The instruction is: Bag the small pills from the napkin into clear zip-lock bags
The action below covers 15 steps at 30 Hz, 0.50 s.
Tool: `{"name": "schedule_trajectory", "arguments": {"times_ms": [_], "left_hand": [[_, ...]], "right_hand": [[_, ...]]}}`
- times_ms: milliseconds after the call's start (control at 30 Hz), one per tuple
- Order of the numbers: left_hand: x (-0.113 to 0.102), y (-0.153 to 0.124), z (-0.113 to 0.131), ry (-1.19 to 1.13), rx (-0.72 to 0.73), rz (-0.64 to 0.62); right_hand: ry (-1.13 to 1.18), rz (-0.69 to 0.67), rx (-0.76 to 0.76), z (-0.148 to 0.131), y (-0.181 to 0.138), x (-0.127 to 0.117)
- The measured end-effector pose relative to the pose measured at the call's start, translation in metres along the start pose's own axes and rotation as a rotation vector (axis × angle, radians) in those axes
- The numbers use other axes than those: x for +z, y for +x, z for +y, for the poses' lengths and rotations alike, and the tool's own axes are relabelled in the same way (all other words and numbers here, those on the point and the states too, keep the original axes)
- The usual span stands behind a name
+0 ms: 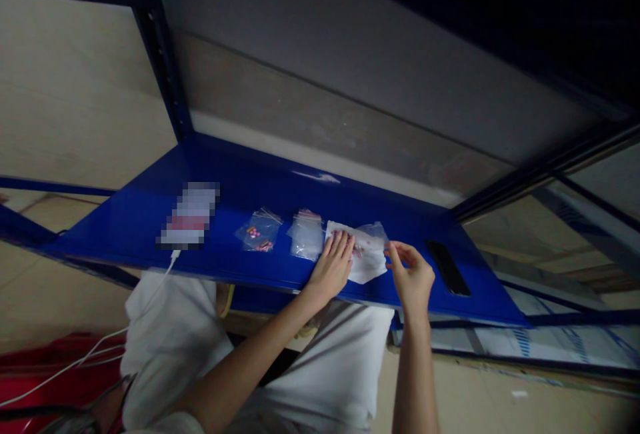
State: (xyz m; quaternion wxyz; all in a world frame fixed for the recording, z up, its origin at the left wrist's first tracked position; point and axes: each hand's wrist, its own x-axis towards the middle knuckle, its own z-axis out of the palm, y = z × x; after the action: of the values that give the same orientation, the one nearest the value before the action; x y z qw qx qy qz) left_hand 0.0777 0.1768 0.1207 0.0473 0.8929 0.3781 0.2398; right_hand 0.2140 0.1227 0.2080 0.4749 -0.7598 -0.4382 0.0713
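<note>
My left hand lies flat, fingers stretched out, on a white sheet of paper. Small pinkish pieces show on the sheet beside its fingertips; what lies under the fingers is hidden. At the sheet's right edge, the thumb and fingers of my right hand come together in a pinch. Whatever is between them is too small to make out. A clear plastic bag sticks out behind the paper, close to those fingertips. Left of the sheet is a stack of clear zip bags.
Farther left on the blue shelf are clear bags holding small pink pieces. A phone-like device, its screen blurred out, has a white cable plugged in. A black phone lies at right. Blue uprights frame the shelf.
</note>
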Motion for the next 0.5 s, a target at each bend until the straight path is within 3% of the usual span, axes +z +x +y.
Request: {"name": "schedule_trajectory", "arguments": {"times_ms": [100,300,500], "left_hand": [[-0.002,0.000,0.000,-0.004,0.001,0.000],[-0.008,-0.002,0.000,-0.020,0.024,0.029],[-0.010,-0.002,0.000,-0.056,0.039,0.036]], "right_hand": [[0.061,-0.022,0.000,0.001,-0.001,0.003],[-0.121,0.000,-0.114,0.008,-0.004,0.013],[-0.108,0.034,-0.077,0.015,-0.004,0.025]]}}
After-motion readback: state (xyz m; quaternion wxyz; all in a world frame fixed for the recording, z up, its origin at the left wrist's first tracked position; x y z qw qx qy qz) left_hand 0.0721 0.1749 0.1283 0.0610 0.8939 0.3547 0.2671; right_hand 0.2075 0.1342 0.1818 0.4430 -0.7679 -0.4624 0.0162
